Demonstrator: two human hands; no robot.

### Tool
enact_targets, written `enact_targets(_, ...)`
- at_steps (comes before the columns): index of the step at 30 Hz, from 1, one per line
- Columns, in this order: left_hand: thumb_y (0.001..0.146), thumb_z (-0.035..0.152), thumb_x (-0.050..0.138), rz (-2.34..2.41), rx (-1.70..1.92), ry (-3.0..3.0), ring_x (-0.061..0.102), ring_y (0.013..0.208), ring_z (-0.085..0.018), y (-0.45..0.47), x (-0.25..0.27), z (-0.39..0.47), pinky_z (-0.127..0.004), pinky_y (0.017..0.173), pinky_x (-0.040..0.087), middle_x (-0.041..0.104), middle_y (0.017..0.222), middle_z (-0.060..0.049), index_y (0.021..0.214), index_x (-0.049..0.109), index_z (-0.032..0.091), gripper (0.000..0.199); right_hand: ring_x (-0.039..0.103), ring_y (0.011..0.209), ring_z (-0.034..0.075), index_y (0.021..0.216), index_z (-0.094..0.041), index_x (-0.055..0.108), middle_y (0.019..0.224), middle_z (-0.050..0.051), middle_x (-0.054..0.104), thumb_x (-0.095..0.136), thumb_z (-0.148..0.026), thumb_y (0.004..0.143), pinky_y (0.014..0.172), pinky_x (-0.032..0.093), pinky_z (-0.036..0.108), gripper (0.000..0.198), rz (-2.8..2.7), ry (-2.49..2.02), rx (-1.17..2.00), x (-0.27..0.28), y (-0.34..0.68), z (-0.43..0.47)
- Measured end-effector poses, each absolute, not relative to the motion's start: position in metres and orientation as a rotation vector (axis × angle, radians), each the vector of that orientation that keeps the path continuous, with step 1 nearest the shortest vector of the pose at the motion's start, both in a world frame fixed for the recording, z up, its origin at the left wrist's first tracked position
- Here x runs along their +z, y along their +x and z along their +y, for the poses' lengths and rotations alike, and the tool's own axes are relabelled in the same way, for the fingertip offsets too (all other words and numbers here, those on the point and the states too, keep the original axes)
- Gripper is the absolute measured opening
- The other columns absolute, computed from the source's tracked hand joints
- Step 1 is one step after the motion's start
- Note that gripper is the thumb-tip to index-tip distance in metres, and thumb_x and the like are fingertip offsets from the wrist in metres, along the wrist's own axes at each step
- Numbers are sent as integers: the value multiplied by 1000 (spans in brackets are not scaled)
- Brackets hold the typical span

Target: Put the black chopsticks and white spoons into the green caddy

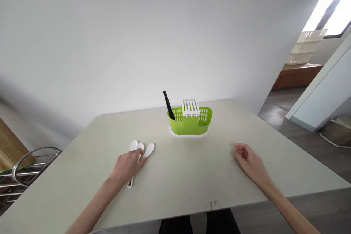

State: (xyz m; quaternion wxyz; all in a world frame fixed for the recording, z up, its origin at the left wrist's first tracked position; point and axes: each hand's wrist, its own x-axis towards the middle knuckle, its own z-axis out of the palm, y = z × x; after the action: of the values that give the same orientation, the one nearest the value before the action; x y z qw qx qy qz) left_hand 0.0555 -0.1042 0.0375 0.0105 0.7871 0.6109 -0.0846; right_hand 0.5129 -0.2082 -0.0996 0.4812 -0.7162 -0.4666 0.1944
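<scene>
Three white spoons lie fanned out on the left part of the table: a left spoon (134, 145), a middle spoon (140, 146) and a right spoon (149, 149). My left hand (126, 166) covers their handles, with thumb and forefinger closed about a handle between them. One patterned handle end (130, 183) sticks out below the palm; which spoon is gripped is partly hidden. Resting on the table at the right, my right hand (249, 161) is loosely curled, thumb apart from the fingers, and holds nothing.
Near the wall stands a green basket (188, 128) with a white base, a white slatted rack (191, 107) on its rim and a black handle (168, 104) leaning out. A metal rack (35, 164) is beside the table's left edge.
</scene>
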Motion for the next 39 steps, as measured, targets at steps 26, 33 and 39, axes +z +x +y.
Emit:
enact_targets(26, 92, 30, 52, 1909, -326, 2509, 72, 83, -29, 59, 62, -80, -36, 75, 45, 75, 92, -10, 97, 74, 23, 24, 71, 90, 26, 110, -23, 65, 98, 7, 75, 54, -53, 92, 83, 54, 39, 37, -1190, -1748, 457, -96, 510, -209)
enact_targets(33, 97, 49, 44, 1885, -60, 2528, 67, 75, -25, 66, 93, -85, -33, 65, 39, 76, 88, -5, 99, 72, 26, 36, 72, 87, 25, 106, -24, 66, 94, 7, 75, 56, -54, 89, 80, 56, 39, 36, -1184, -1742, 438, -93, 509, -208)
enact_targets(39, 100, 57, 39, 1614, 212, 2509, 58, 63, -20, 84, 95, -105, -30, 60, 36, 66, 71, 0, 93, 65, 26, 41, 71, 81, 24, 108, -25, 64, 97, 7, 75, 55, -56, 92, 72, 55, 37, 37, -1234, -1687, 528, -71, 494, -204)
